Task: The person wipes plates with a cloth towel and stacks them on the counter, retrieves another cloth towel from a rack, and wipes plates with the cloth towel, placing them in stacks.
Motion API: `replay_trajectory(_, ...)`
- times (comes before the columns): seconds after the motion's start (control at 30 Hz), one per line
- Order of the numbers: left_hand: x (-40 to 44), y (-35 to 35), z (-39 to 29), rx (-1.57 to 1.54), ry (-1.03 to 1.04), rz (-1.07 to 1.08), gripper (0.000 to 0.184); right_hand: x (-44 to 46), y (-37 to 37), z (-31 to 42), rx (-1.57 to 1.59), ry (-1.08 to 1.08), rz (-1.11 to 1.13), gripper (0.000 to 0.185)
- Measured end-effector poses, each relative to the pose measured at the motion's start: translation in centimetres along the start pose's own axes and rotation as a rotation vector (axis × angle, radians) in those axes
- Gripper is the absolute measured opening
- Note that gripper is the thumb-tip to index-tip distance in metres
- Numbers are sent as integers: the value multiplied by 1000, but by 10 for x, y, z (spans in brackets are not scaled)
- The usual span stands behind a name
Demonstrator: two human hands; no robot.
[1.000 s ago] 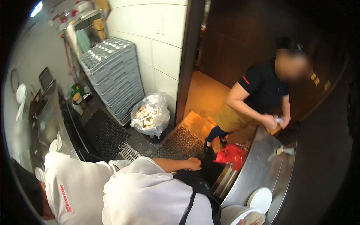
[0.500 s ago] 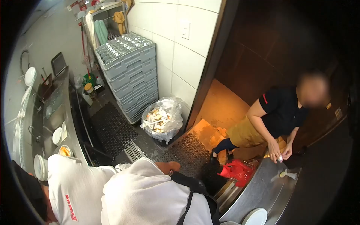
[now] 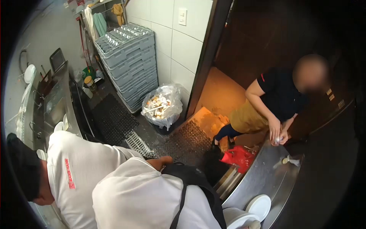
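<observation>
Holds left hand (image 3: 164, 161), knuckles up or not unclear, beside black apron (image 3: 196, 178), lower centre; cannot tell whether with fingers spread or pressed together. Shows white bowl (image 3: 233, 217) just beside white plate (image 3: 259, 208), lower right.

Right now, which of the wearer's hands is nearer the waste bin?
Left hand: below the waste bin in the picture, apart from it. The right hand, barely visible at the bottom edge, is farther.
</observation>
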State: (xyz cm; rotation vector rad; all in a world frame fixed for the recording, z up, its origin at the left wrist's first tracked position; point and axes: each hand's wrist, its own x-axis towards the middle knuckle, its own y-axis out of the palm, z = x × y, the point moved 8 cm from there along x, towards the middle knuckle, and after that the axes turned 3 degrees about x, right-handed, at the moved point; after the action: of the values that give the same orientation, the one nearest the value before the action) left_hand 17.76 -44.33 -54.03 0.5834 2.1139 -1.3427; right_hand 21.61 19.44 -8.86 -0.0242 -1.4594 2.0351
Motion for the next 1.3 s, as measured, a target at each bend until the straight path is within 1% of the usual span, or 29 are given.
replay_trajectory(0.07, -9, 16, 3, -114, -32, -42, 31, 7, 13, -20, 81, 37, -17, 47)
replay_trajectory(0.17, -14, 24, 11, -65, -43, -179, 35, 24, 28, -49, 274, 75, -75, 50)
replay_trajectory(0.2, -2, 31, 26, -45, -58, -291, 34, 31, 33, -56, 364, 81, -95, 51)
replay_trajectory(0.27, -25, 19, 18, -240, -105, -40, 31, 47, 42, -63, 560, 35, -131, 53)
replay_trajectory(0.3, -31, 17, 13, -335, -127, 87, 30, 52, 38, -53, 652, -23, -141, 55)
replay_trajectory(0.33, -20, 23, 30, -399, -398, 144, 31, 54, 21, -9, 719, -116, -148, 56)
replay_trajectory(0.37, -16, 3, 10, -337, -302, 144, 33, 55, 4, 35, 786, -210, -147, 57)
replay_trajectory(0.4, -22, -42, -22, -274, -204, 137, 36, 61, -8, 84, 853, -308, -156, 58)
replay_trajectory(0.43, -21, -80, -46, -204, -105, 128, 38, 70, 5, 103, 992, -223, -79, 65)
replay_trajectory(0.47, 17, -104, -71, 123, 252, -151, 50, 77, 20, 121, 1132, -133, -10, 73)
replay_trajectory(0.5, 18, -146, -99, -40, 290, -185, 55, 80, 28, 165, 1071, -273, 87, 74)
replay_trajectory(0.53, -4, -204, -149, -206, 331, -205, 61, 80, 36, 209, 996, -403, 183, 75)
replay_trajectory(0.57, -19, -240, -193, -515, 422, -77, 58, 71, 37, 257, 932, -503, 59, 71)
replay_trajectory(0.6, -38, -275, -232, -826, 497, 67, 57, 70, 41, 313, 859, -651, 264, 63)
replay_trajectory(0.63, -70, -314, -270, -1042, 667, 219, 62, 63, 37, 378, 786, -794, 473, 55)
replay_trajectory(0.67, -105, -345, -299, -1346, 793, 423, 63, 56, 40, 429, 800, -916, 428, 44)
replay_trajectory(0.7, -132, -374, -313, -1504, 857, 455, 61, 51, 56, 466, 737, -985, 430, 46)
replay_trajectory(0.77, -105, -404, -287, -1506, 746, 82, 53, 42, 80, 524, 659, -1054, 489, 53)
replay_trajectory(0.83, -100, -441, -241, -1511, 701, -63, 44, 44, 105, 560, 734, -1022, 659, 51)
replay_trajectory(0.87, -115, -464, -226, -1645, 743, -117, 40, 44, 114, 576, 803, -987, 813, 42)
replay_trajectory(0.93, -124, -497, -187, -1619, 802, -198, 40, 46, 162, 588, 1064, -701, 1096, 34)
replay_trajectory(0.97, -124, -506, -165, -1619, 820, -264, 40, 36, 191, 596, 1153, -526, 1284, 31)
replay_trajectory(1.03, -114, -515, -132, -1682, 831, -348, 41, 16, 214, 620, 1177, -437, 1297, 20)
replay_trajectory(1.1, -104, -523, -102, -1572, 873, -404, 40, 1, 265, 623, 999, -422, 1384, 14)
replay_trajectory(1.17, -142, -535, -70, -1388, 536, -412, 36, -8, 279, 650, 1059, -458, 1287, 12)
replay_trajectory(1.2, -151, -546, -45, -1136, 571, -595, 27, -9, 287, 667, 1115, -484, 1202, 13)
replay_trajectory(1.23, -156, -550, -20, -1038, 580, -690, 27, -5, 292, 684, 1178, -507, 1098, 13)
replay_trajectory(1.27, -167, -549, 3, -930, 585, -778, 26, -6, 284, 708, 1112, -680, 1056, 15)
replay_trajectory(1.3, -177, -545, 21, -822, 590, -844, 26, -11, 267, 739, 1081, -1011, 886, 15)
